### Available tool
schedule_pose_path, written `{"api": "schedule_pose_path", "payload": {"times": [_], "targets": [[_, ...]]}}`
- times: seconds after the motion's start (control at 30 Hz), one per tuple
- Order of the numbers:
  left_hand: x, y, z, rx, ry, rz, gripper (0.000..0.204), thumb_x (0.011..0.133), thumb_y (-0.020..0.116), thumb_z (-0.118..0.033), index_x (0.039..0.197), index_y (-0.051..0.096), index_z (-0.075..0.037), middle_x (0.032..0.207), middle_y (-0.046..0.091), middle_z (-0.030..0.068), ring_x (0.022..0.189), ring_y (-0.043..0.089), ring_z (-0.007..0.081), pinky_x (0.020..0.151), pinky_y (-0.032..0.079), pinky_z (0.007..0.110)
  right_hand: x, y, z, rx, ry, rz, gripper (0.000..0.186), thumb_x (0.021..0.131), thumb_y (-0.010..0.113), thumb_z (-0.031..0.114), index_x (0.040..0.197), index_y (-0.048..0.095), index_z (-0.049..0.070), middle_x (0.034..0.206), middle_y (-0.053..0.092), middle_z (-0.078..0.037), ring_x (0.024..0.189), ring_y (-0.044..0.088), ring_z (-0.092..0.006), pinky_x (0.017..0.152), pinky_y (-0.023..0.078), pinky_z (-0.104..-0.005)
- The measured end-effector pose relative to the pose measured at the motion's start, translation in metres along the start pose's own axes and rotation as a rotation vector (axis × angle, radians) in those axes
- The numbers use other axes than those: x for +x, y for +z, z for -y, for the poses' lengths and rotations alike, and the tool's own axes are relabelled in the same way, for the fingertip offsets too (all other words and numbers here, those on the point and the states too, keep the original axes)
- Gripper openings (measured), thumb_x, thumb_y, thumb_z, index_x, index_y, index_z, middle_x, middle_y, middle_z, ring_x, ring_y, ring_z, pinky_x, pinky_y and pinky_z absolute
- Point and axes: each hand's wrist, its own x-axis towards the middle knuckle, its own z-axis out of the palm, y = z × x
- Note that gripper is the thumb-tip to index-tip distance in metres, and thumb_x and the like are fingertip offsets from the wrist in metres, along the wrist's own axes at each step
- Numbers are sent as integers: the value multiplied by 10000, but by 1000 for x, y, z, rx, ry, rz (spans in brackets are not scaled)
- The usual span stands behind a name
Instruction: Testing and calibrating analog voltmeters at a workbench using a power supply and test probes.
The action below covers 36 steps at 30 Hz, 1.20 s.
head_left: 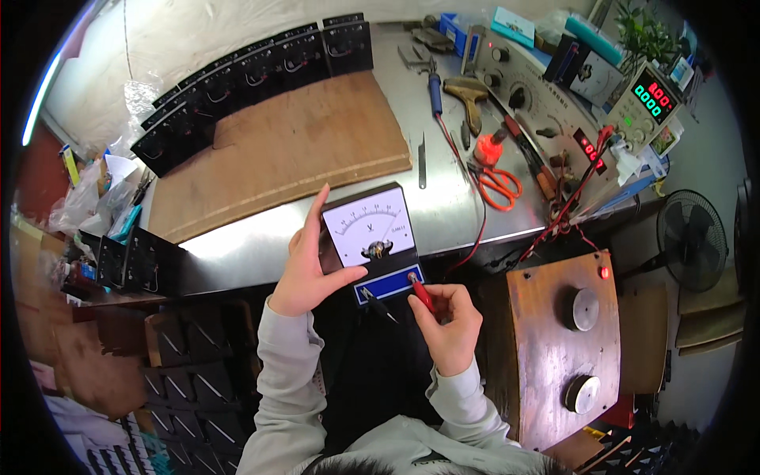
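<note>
The white-faced meter [370, 215] is at the near edge of the metal bench [447, 226], its left side clasped by the thumb and fingers of the left hand [310, 267]. The right hand [451, 326] pinches a red clip [423, 296] at one terminal, with a black clip [381, 308] at the other. Beyond lie a brown board [309, 138] and black cases [257, 71]
</note>
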Motion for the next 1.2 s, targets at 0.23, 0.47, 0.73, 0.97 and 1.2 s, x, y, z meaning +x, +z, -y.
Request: {"api": "schedule_pose_path", "payload": {"times": [0.23, 0.47, 0.73, 0.97, 1.2], "targets": [[-3, -6, 24, 16, -13, -44, 947, 675, 887, -92, 1460, 376, 47, 1326, 598, 202, 1282, 556, 288, 1081, 431, 393, 7, -3, -7, -160, -168, 8, 189, 851, 790, 36, 928, 628, -24, 795, 675, -68, 664, 605, -77, 604, 486, -230], [-41, 8, 7, 501, 105, -432, 837, 610, 920, -273, 1279, 507, 14, 1149, 588, 204, 1102, 595, 359, 951, 477, 422, -22, -27, 7, 62, -140, 132, 156, 931, 640, -13, 1082, 604, -23, 1008, 700, -134, 710, 623, -120, 631, 477, -229], [-242, -80, -80, 1264, -263, -1250, 662, 626, 825, -172, 1214, 555, -33, 1152, 551, 149, 1078, 524, 316, 984, 411, 429, -85, 36, -13, -143, -287, 697, 183, 792, 797, -29, 947, 699, -23, 828, 651, -32, 724, 546, -53, 627, 422, -195], [-360, -334, -99, 1718, -640, -1510, 827, 642, 864, -386, 1311, 546, -19, 1213, 618, 212, 1165, 566, 387, 1006, 454, 470, -51, 39, -15, -371, -138, 682, 151, 854, 769, 19, 957, 670, -29, 776, 671, -26, 700, 573, -51, 638, 460, -200], [-348, -403, 22, 1179, -1434, -1079, 1024, 596, 875, -423, 1498, 407, -299, 1370, 602, 114, 1282, 545, 341, 1056, 415, 540, -46, 21, -20, -426, -224, 526, 146, 841, 771, 23, 932, 670, -30, 759, 659, -21, 684, 572, -47, 615, 440, -189]]}}
